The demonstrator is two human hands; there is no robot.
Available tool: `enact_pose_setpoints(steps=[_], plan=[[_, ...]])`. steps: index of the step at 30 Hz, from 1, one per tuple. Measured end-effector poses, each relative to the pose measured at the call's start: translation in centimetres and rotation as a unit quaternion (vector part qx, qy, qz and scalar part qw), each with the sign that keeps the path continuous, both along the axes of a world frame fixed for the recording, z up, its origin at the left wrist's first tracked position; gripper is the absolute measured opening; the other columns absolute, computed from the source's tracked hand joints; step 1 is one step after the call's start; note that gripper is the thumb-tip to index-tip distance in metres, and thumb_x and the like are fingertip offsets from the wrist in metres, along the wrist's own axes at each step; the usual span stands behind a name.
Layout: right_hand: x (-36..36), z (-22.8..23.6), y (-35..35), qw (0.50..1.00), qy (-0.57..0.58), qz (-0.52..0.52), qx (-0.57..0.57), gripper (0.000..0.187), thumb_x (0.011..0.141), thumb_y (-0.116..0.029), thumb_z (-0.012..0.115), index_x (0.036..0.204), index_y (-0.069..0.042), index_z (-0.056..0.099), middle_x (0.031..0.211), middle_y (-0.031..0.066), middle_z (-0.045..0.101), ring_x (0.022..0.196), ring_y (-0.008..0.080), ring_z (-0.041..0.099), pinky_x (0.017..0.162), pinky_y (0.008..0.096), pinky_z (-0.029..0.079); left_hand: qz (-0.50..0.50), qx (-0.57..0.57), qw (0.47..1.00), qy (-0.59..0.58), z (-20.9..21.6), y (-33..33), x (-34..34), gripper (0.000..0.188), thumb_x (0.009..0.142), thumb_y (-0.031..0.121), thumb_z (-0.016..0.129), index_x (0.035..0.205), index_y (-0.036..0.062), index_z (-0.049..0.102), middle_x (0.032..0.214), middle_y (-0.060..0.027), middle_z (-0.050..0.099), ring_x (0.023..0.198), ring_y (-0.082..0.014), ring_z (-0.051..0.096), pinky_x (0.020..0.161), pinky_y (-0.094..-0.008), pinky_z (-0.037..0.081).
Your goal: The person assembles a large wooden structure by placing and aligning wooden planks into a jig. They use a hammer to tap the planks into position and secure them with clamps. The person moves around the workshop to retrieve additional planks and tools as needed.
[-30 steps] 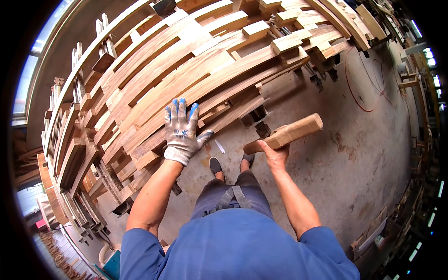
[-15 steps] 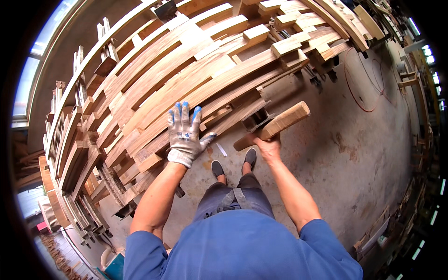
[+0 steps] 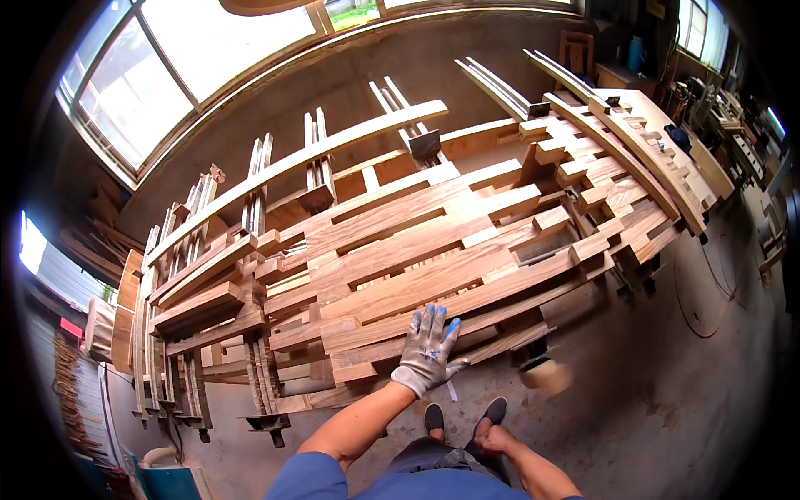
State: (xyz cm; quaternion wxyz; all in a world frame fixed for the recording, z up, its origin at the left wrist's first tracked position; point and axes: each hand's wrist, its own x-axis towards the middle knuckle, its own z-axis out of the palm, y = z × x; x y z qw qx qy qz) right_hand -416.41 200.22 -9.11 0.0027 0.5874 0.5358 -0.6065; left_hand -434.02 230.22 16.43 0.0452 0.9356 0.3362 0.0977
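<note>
Fingers [image 3: 433,321] of my gloved left hand [image 3: 427,354] now press spread and flat on the clamped wooden planks [image 3: 417,267]; my right hand [image 3: 493,437] has dropped low, and the wooden block [image 3: 546,375] blurs mid-swing, its grip unclear

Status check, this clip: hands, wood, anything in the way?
Gloved left hand flat on clamped wooden boards. Right hand low, gripping blurred wooden mallet. Nothing between.
</note>
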Motion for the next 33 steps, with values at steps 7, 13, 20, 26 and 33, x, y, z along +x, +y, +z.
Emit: enact_pose_setpoints(steps=[7, 13, 20, 26, 33], plan=[[15.4, 6.5, 6.0, 0.583, 0.301, -0.755, 0.015, 0.094, 0.105, -0.080, 0.041, 0.152, 0.000, 0.054, 0.142, 0.0199, 0.068, 0.128, 0.0344, 0.067, 0.113, 0.0503, 0.049, 0.003, 0.011, 1.000, -0.008, -0.3, -0.1, -0.3, 0.103, 0.084, 0.072, 0.077, 0.163, 0.0120, 0.048, 0.171, -0.0303, 0.032, 0.161, -0.0522, 0.023, 0.131, -0.0675, 0.014], [11.1, 19.9, 10.3, 0.560, 0.216, -0.703, 0.382, 0.072, 0.114, -0.061, 0.038, 0.140, 0.001, 0.061, 0.132, 0.0163, 0.072, 0.128, 0.0322, 0.067, 0.116, 0.0432, 0.047, 0.008, 0.010, 1.000, 0.008, -0.2, -0.5, -0.8, 0.105, 0.084, 0.072, 0.077, 0.164, 0.0117, 0.046, 0.171, -0.0300, 0.031, 0.161, -0.0526, 0.023, 0.131, -0.0682, 0.014], [-2.3, 10.7, 5.7, 0.801, 0.189, -0.557, 0.113, 0.057, 0.115, -0.042, 0.040, 0.131, 0.004, 0.070, 0.136, 0.0288, 0.069, 0.128, 0.0397, 0.068, 0.112, 0.0503, 0.053, 0.000, 0.015, 1.000, 0.020, 0.1, -0.1, -0.3, 0.104, 0.084, 0.074, 0.076, 0.163, 0.0118, 0.047, 0.171, -0.0296, 0.030, 0.162, -0.0516, 0.020, 0.131, -0.0682, 0.013], [12.0, 4.7, 7.7, 0.404, 0.593, -0.696, -0.015, 0.104, 0.097, -0.086, 0.039, 0.162, -0.004, 0.043, 0.162, 0.0206, 0.050, 0.146, 0.0403, 0.050, 0.124, 0.0565, 0.039, 0.012, 0.002, 0.999, 0.044, 0.8, -0.3, -0.7, 0.101, 0.087, 0.073, 0.073, 0.164, 0.0117, 0.047, 0.172, -0.0300, 0.029, 0.162, -0.0514, 0.021, 0.131, -0.0679, 0.013], [21.4, 19.6, 11.5, 0.487, 0.512, -0.662, 0.248, 0.093, 0.099, -0.087, 0.043, 0.127, -0.003, 0.074, 0.119, 0.0174, 0.076, 0.114, 0.0314, 0.069, 0.111, 0.0430, 0.050, 0.017, 0.013, 0.999, 0.034, -0.2, -0.3, -0.9, 0.102, 0.086, 0.074, 0.074, 0.162, 0.0119, 0.048, 0.170, -0.0308, 0.032, 0.160, -0.0521, 0.024, 0.130, -0.0681, 0.014]])
